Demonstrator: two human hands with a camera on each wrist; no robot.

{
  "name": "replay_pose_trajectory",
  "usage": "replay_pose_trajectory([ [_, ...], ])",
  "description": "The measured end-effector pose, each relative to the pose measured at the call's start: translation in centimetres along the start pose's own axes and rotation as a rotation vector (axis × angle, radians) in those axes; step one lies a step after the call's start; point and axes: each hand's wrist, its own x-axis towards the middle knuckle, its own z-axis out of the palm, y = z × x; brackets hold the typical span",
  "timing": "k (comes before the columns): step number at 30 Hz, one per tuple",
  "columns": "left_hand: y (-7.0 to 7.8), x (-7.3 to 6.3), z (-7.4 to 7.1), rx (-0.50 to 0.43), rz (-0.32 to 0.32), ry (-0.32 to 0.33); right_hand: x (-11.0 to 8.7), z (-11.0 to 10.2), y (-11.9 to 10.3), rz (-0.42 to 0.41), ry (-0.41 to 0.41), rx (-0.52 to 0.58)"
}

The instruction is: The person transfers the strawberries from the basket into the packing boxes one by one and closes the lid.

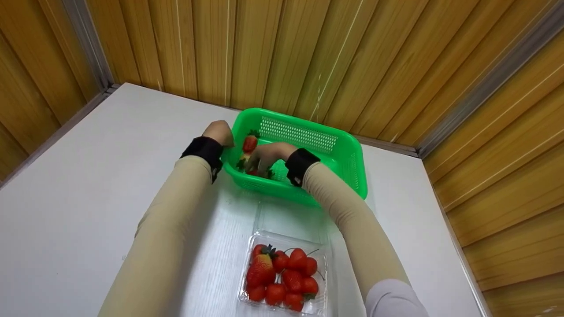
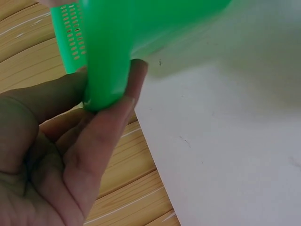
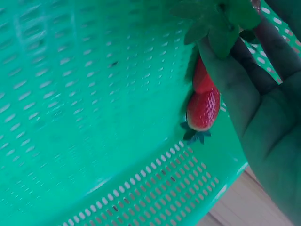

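My left hand [image 1: 220, 132] pinches the left-end rim of a green plastic basket [image 2: 108, 56], thumb on one side and fingers on the other. Inside that basket, at its left end, my right hand [image 1: 271, 155] reaches down with fingers bent about a strawberry. Its leafy green cap [image 3: 221, 28] shows between the fingers in the right wrist view, while most of the fruit is hidden. Beside the hand lie other strawberries: one red strawberry [image 1: 250, 143] near the basket's left wall, and another strawberry [image 3: 203, 110] in the right wrist view.
Nearer me on the white table [image 1: 110, 176] stands a clear plastic box [image 1: 324, 264] holding several red fruits, among them a large strawberry [image 1: 261, 270] and some with thin stems. Wood-patterned wall panels [image 1: 273, 53] rise behind the basket and at both sides.
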Motion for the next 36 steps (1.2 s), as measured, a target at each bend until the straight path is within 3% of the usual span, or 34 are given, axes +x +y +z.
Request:
replay_pose_trajectory([
  [5, -0.6, 0.5, 0.4, -0.015, 0.032, -0.007, -1.5, 0.0, 0.9, 0.043, 0.063, 0.005],
  [11, -0.7, 1.3, 0.5, -0.098, 0.040, -0.010, -4.3, -0.3, 2.5, 0.084, 0.130, 0.017],
  [17, -0.6, 1.9, -0.1, -0.038, 0.133, 0.088, -7.6, -0.1, 4.4, 0.108, 0.220, 0.096],
  [21, -0.4, 1.7, -0.7, -0.034, 0.211, 0.132, -9.5, 0.7, 5.2, 0.074, 0.271, 0.164],
  [25, -0.1, 0.5, -1.1, -0.061, 0.325, 0.156, -10.9, 2.0, 5.4, 0.009, 0.284, 0.241],
  [28, 0.0, -1.1, -1.1, -0.084, 0.421, 0.160, -12.1, 3.1, 5.0, -0.037, 0.293, 0.289],
  [32, 0.0, -3.8, -0.8, -0.127, 0.494, 0.097, -13.9, 4.6, 4.0, -0.121, 0.319, 0.305],
  [36, 0.0, -6.2, -0.2, -0.173, 0.526, 0.025, -15.7, 5.9, 2.8, -0.231, 0.372, 0.307],
])
